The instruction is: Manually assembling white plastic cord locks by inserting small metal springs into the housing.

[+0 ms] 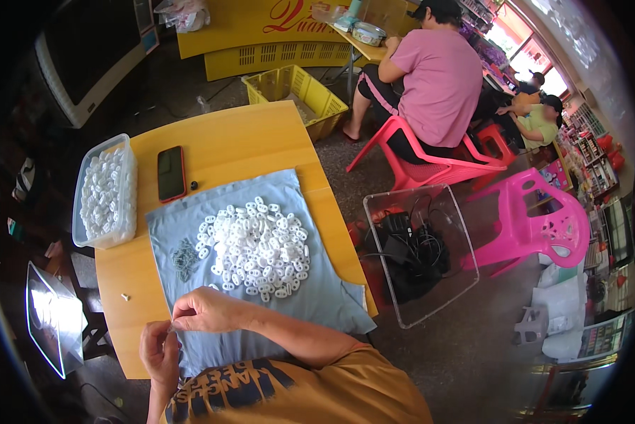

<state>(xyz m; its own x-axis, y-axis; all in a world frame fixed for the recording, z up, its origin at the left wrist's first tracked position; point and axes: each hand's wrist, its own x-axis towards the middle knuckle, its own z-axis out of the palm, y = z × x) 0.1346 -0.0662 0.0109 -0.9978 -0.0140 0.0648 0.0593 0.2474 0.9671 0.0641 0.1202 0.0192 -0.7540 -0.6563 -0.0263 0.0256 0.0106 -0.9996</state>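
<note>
My left hand (pixel 160 353) and my right hand (pixel 206 311) meet at the near left edge of a blue cloth (pixel 317 283). Both are closed in a pinch, fingertips together, around something too small to make out. Beyond them on the cloth lies a heap of small white oval plastic pieces (pixel 264 247), many showing two holes. Left of the heap sits a little pile of thin grey-green bits (pixel 184 258), their kind unclear. A clear plastic tub (pixel 130 205) holding more white pieces stands at the table's left edge.
On the wooden table (pixel 225 134) lie a dark phone (pixel 171 173), a small black knob (pixel 193 185) and a small white piece (pixel 125 297). To the right stand a clear bin (pixel 466 244) with black cables and a pink chair (pixel 536 219). Beyond, a person sits near a yellow crate (pixel 324 127).
</note>
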